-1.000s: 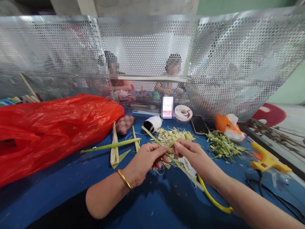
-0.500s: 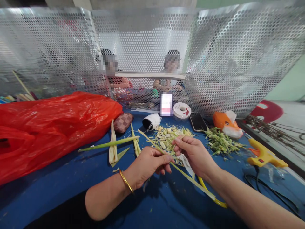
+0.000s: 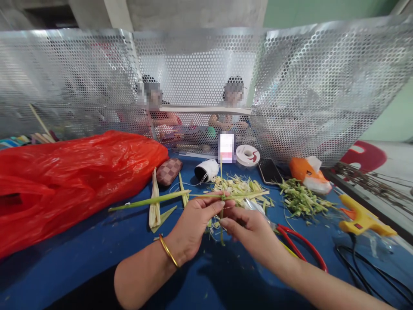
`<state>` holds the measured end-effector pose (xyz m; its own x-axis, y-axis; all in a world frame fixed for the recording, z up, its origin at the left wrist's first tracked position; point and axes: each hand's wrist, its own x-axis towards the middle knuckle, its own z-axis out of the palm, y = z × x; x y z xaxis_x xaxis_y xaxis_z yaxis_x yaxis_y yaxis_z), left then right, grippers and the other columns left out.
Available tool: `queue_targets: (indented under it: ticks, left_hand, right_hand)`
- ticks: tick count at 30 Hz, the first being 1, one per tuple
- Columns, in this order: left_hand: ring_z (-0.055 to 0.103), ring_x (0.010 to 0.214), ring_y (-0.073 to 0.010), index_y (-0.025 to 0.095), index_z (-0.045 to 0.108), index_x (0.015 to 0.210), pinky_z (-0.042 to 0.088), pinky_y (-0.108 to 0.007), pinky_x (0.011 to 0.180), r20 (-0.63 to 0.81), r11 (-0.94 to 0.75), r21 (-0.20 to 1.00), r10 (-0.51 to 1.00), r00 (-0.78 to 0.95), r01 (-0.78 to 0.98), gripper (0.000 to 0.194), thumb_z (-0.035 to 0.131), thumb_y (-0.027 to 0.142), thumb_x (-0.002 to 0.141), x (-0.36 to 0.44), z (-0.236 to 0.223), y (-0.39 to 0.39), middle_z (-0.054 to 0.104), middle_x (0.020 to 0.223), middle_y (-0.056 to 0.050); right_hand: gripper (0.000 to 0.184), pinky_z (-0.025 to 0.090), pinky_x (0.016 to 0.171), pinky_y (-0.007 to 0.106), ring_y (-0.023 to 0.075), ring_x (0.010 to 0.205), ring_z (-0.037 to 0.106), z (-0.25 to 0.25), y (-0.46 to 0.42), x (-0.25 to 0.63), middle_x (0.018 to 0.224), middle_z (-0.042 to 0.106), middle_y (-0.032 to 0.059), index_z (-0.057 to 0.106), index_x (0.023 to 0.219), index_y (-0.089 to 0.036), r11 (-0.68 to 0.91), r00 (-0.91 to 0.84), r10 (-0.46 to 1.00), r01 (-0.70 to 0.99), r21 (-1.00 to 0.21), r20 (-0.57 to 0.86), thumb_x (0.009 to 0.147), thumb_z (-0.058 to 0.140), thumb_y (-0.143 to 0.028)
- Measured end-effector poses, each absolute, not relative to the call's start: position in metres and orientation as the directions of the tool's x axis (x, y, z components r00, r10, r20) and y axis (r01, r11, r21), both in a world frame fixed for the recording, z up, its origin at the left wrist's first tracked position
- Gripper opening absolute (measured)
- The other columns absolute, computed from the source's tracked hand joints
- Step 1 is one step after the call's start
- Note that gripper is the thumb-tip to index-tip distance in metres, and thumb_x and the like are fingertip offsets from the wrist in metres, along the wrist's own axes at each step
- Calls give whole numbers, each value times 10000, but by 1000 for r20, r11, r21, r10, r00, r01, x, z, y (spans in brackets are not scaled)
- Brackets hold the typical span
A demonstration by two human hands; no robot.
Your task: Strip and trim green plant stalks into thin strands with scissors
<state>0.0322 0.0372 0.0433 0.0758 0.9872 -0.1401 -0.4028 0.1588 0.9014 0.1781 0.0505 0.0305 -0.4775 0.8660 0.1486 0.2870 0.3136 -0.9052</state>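
My left hand (image 3: pixel 193 224), with a gold bangle on the wrist, pinches thin green leaf strips (image 3: pixel 221 181) above the blue table (image 3: pixel 97 254). One strip stands upright and another runs sideways across it at my fingertips. My right hand (image 3: pixel 248 232) sits just below and to the right, its fingers closed on the lower end of the upright strip. A pile of pale leaf cuttings (image 3: pixel 238 187) lies right behind both hands. Red-handled scissors (image 3: pixel 303 243) lie by my right wrist.
A big red plastic bag (image 3: pixel 64 181) fills the left. Long leaf stalks (image 3: pixel 148 200), a checkered pouch (image 3: pixel 169 170), white thread spool (image 3: pixel 206 169), tape roll (image 3: pixel 248 155), phone (image 3: pixel 267 170), green cuttings (image 3: pixel 300 198) and a yellow glue gun (image 3: pixel 361 217) surround me. Two people sit behind the perforated metal screen (image 3: pixel 306 86).
The long strip that lay slanted across the table now stands upright between my hands. My right hand dropped below the left. The scissors' red handle came into view.
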Motion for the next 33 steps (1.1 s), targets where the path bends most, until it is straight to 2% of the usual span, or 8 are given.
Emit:
queue_targets:
  ticks: [2,5,11,18,26,30,33]
  left_hand:
    - [636,688,-145,158,725,976,481,-266,678,-156,180,898,984,92,-401,248,704,219,737,36,41,35,729,842,-66]
    - [605,593,-144,154,728,967,469,-269,552,-160,195,895,980,118,-402,252,701,253,737,39,39,33,726,848,-73]
    - [632,821,-165,147,746,898,466,-250,757,-186,178,883,982,24,-435,220,739,176,680,39,41,32,725,814,-64]
    - [627,748,-146,141,749,868,453,-247,742,-232,222,853,972,39,-471,229,761,160,640,39,43,30,717,762,-54]
    - [623,727,-150,145,710,943,436,-253,700,-217,218,893,975,48,-394,274,742,194,675,36,46,32,717,764,-53]
    - [607,681,-135,143,708,881,428,-242,664,-232,211,896,973,-6,-390,230,753,239,677,35,43,34,691,707,-39]
    - [566,619,-98,131,720,848,417,-217,633,-229,197,892,973,-31,-408,201,750,250,688,33,43,36,650,654,-18]
  right_hand:
    - [306,408,508,249,119,515,494,23,52,172,541,535,-12,568,587,-179,189,-460,885,207,-960,75,825,545,-370]
    - [380,402,529,254,116,523,470,17,52,169,523,507,-7,518,512,-180,154,-438,895,135,-979,80,821,531,-400]
    - [295,335,527,244,110,557,394,16,52,176,560,441,-29,542,578,-171,324,-477,852,158,-933,215,834,532,-317]
    - [293,319,522,237,103,556,382,20,52,179,569,426,-33,500,568,-173,504,-546,774,226,-834,320,853,516,-238]
    - [307,348,501,234,104,545,409,10,51,174,567,473,-27,563,629,-166,438,-483,835,291,-851,264,893,482,-302]
    - [279,365,513,235,110,551,470,16,53,177,592,554,-13,585,645,-175,562,-562,770,372,-739,303,894,497,-262]
    - [239,379,526,245,117,550,494,33,46,188,607,569,0,582,679,-185,734,-576,661,363,-574,481,899,499,-229]
